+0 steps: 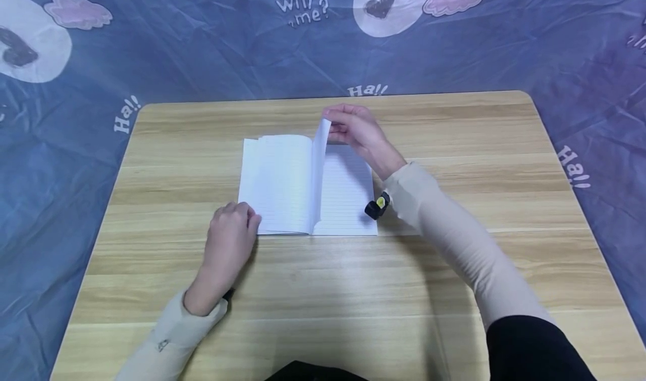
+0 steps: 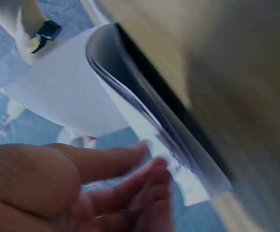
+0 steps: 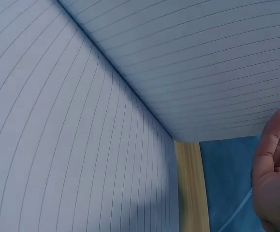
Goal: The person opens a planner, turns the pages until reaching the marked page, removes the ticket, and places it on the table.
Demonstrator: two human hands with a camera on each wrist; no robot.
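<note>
An open lined notebook [image 1: 277, 184] lies on the wooden table, with a single page [image 1: 320, 162] standing up between its two halves. My right hand [image 1: 358, 131] pinches this raised page at its far top corner; in the right wrist view the fingers [image 3: 275, 140] are at the page's edge. At the notebook's near left corner is my left hand [image 1: 231, 235], its fingers curled against the edge. The left wrist view is blurred; there the thumb [image 2: 115, 162] and fingertips nearly meet at the edge of the stacked pages [image 2: 144, 116].
A light wood table [image 1: 328, 291] carries the notebook. Beyond it hangs a blue printed cloth [image 1: 212, 44], which also shows at both sides. A black strap with a yellow spot [image 1: 378, 204] sits at my right wrist, over the notebook's right edge.
</note>
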